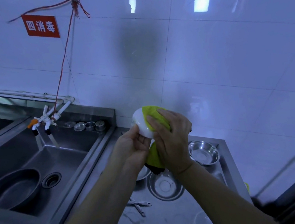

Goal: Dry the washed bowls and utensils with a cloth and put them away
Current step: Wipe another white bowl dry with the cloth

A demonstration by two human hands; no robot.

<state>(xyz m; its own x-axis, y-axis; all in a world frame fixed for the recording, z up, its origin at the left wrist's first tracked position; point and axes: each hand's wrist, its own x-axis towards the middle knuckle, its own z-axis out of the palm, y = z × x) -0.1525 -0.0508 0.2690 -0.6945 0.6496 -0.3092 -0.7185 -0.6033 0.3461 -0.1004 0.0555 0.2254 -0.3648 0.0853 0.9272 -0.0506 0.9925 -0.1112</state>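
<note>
- One white bowl (pixel 143 123) was held up in the air above the worktop (pixel 169 214), turned so its underside faced the camera.
- One yellow-green cloth (pixel 156 116) lay over the right part of that bowl, with its loose end hanging below the bowl toward the worktop.
- Three steel bowls stood on the worktop below the white bowl: one (pixel 204 152) to the right near the wall, one (pixel 165 185) straight beneath the hands, and a third (pixel 142 174) partly hidden behind the left forearm.
- A few utensils (pixel 139 207) lay on the worktop, nearer the camera than the white bowl; their exact number was hard to tell.
- One clear round dish (pixel 203 221) sat at the bottom edge, on the worktop's near side.
- One sink (pixel 46 160) lay left of the white bowl, with one dark basin (pixel 15 188) in it and one drain (pixel 51 180) beside the basin.
- Four small metal strainer parts (pixel 89 125) stood on the sink's back ledge, left of the white bowl.
- The left hand (pixel 134 145) reached up from below, its grip clamped on the bowl's lower edge, thumb on the near face.
- The right hand (pixel 171 136) lay spread over the cloth, fingers fairly straight, pressing it flat against the bowl, with no clamped grip.
</note>
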